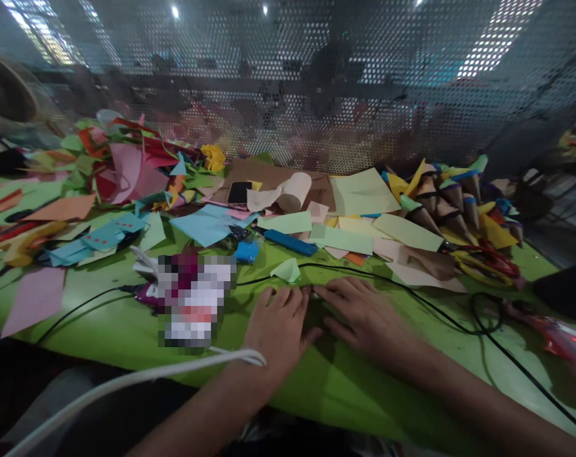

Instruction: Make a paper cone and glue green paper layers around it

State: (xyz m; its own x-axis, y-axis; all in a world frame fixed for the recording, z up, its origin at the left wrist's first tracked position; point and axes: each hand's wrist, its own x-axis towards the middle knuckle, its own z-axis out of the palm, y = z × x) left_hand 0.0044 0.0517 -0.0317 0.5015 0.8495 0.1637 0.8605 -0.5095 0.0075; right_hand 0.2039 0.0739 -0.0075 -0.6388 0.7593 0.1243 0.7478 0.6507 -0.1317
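Note:
My left hand [277, 324] lies palm down on the green table [345, 406], fingers stretched forward and thumb out to the right. Just beyond its fingertips is a small folded light green paper piece [287, 271]; I cannot tell whether they touch. My right hand [364, 311] rests palm down beside it, fingers reaching left until the two hands' fingertips nearly meet. Anything small under the fingertips is hidden. A black cable [392, 277] runs just past both hands. A white cord [140, 374] crosses my left wrist.
Beyond the hands lie a blue-handled cutter [290, 242], a paper roll [295, 192], a phone [240, 193] and loose coloured sheets. Scissors [485, 266] and a pile of paper cones [452, 200] sit right. A hot glue gun [31, 242] is at left. A perforated metal screen [288, 82] stands behind.

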